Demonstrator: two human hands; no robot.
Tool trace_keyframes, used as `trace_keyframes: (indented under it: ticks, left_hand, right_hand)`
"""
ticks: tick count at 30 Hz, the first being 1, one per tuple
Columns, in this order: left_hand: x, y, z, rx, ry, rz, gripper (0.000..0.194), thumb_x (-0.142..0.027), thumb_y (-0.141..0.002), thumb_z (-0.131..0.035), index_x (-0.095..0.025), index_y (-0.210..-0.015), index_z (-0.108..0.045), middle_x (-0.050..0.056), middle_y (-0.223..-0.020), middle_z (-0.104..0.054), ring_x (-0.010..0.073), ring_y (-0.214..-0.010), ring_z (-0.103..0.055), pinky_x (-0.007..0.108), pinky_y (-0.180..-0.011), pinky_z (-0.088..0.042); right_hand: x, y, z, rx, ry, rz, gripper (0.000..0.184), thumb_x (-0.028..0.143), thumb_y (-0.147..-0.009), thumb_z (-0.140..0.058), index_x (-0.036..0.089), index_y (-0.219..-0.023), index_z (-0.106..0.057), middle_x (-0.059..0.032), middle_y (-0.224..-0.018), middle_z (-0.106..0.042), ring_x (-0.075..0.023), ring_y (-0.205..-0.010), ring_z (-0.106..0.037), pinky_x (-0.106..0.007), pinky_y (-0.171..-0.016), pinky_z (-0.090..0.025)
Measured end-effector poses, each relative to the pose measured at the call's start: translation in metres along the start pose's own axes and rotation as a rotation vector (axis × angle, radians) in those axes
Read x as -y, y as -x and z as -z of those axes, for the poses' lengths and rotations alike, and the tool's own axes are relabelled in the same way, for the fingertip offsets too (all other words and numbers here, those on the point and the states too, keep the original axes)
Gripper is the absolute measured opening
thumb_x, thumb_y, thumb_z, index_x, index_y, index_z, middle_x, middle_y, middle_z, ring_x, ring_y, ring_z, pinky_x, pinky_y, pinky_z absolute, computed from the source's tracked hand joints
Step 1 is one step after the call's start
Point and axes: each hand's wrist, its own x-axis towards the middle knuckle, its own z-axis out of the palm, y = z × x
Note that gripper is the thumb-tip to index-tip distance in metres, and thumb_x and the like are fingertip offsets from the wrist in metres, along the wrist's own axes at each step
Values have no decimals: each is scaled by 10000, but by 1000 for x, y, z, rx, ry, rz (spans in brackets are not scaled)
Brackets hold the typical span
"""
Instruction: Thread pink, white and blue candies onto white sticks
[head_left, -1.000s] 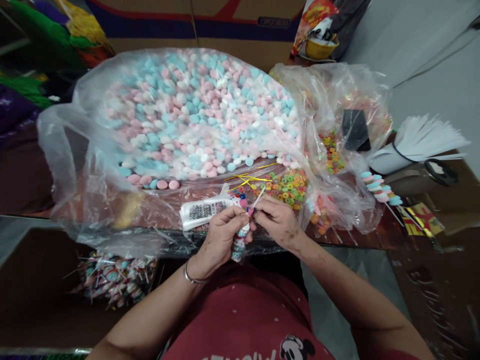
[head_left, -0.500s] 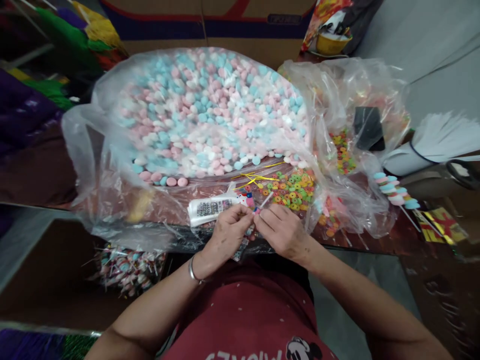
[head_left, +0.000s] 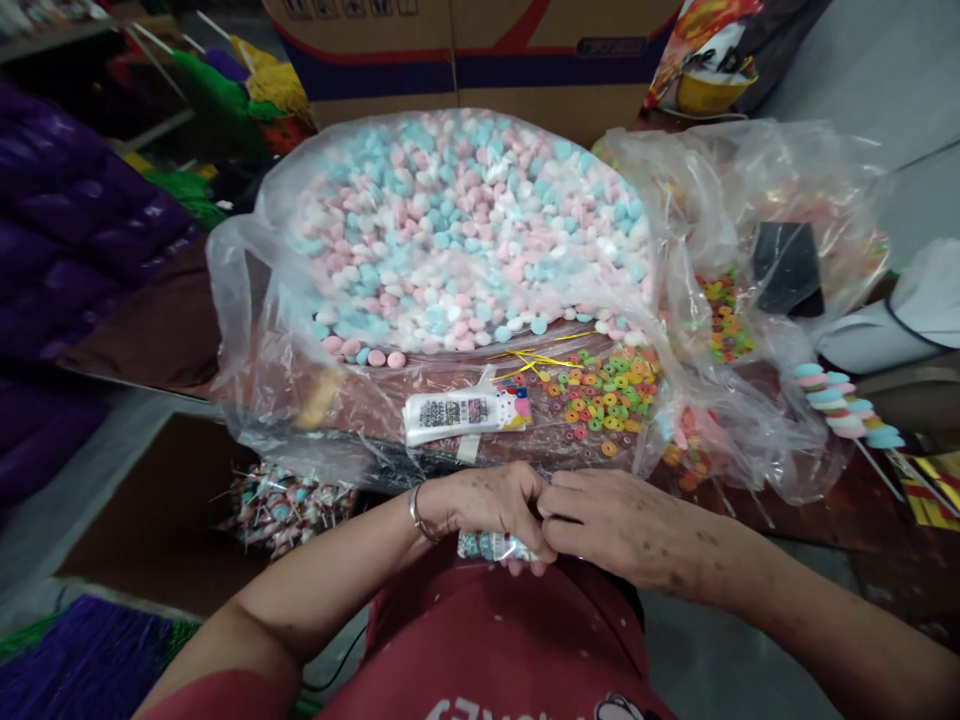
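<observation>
At the table's front edge, close against the shirt, my left hand [head_left: 499, 500] is closed around a wrapped candy stick [head_left: 491, 546]. Clear film and pale blue pieces of it show below the fingers. My right hand [head_left: 626, 520] meets the left, its fingers curled and pinching at the wrapper's end, which the fingers mostly hide. Just beyond both hands lies a stack of printed plastic bags [head_left: 454, 412]. Yellow twist ties [head_left: 536, 361] and loose ring-shaped gummies [head_left: 611, 392] are spread behind and to the right of that stack.
A large clear bag of pink, blue and white candies [head_left: 465, 230] fills the table's middle. More gummy bags [head_left: 724, 315] and candy skewers [head_left: 851, 405] stand to the right. At lower left is a cardboard box [head_left: 157, 510] with wrapped candy sticks [head_left: 289, 505].
Both hands have moved from beside the printed bags down toward my body, with the wrapped candy stick. The bag stack is now uncovered, and the view has shifted left.
</observation>
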Motion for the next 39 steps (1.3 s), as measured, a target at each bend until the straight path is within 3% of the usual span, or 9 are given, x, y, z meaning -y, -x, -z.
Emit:
trace_keyframes:
  ticks: [6,11,15,19,24,27,30,34,39]
  left_hand:
    - [-4,4,-3,-190,-245,-116,80,-104,-623,-677,-173,-591,-651,-24,-512,-627,122,-408,-540,206,-379,-410]
    - [-10,-3,-18,-903,-943,-557,134,-84,-789,-537,-157,-781,-649,53,-660,-652,174,-592,-587,276,-571,-473]
    - [-7,-8,-24,-1265,-1094,-998,92,-141,-850,-558,-185,-870,-637,96,-841,-682,210,-796,-613,348,-771,-483]
    - [-2,-6,-28,-978,-767,-980,208,-364,-865,-593,-204,-731,-602,37,-677,-622,183,-646,-557,322,-666,-469]
    - [-22,14,-22,-834,108,-802,641,-739,-872,-290,-221,-950,-660,57,-723,-671,219,-677,-613,349,-641,-498]
    - [-32,39,-10,-581,63,-876,723,-838,-778,-327,-229,-669,-701,63,-511,-623,243,-615,-623,397,-688,-518]
    - [-24,52,-2,-377,-138,-686,643,-719,-847,-425,-193,-687,-758,99,-573,-686,253,-642,-647,423,-796,-512]
    - [2,41,-6,-686,57,-662,488,-615,-815,-602,-192,-1025,-728,82,-930,-743,246,-883,-662,363,-846,-517]
    - [25,35,-19,-1100,201,-865,298,-392,-804,-716,-223,-1040,-650,33,-977,-714,178,-880,-659,269,-785,-526]
  right_hand:
    - [15,5,-13,-76,347,-126,192,97,-888,-469,178,-816,-629,-67,-765,-607,-203,-702,-494,-348,-592,-410]
    - [5,-3,-19,-359,549,-417,229,86,-883,-417,177,-727,-559,-54,-660,-526,-189,-645,-451,-322,-554,-339]
    - [-8,-15,-10,-763,72,-699,184,148,-872,-446,210,-702,-482,18,-615,-502,-126,-565,-444,-254,-532,-357]
    - [0,-25,-2,-1007,-368,-775,163,190,-874,-454,220,-715,-469,51,-586,-464,-99,-509,-420,-221,-480,-355]
    - [17,-34,-9,-920,-219,-530,150,111,-811,-466,219,-711,-491,28,-642,-526,-105,-573,-482,-229,-548,-393]
    - [13,-34,-14,-934,-268,-592,165,119,-827,-460,219,-697,-473,38,-615,-497,-100,-548,-462,-220,-528,-380]
    - [8,-36,-16,-975,-214,-614,138,133,-835,-469,216,-730,-503,21,-650,-526,-113,-583,-486,-236,-560,-395]
    - [17,-52,-28,-904,-320,-478,133,139,-826,-479,215,-721,-508,18,-669,-553,-112,-610,-510,-230,-590,-420]
    - [25,-72,-49,-700,-833,-557,156,233,-891,-474,196,-755,-542,24,-690,-581,-97,-615,-523,-209,-594,-451]
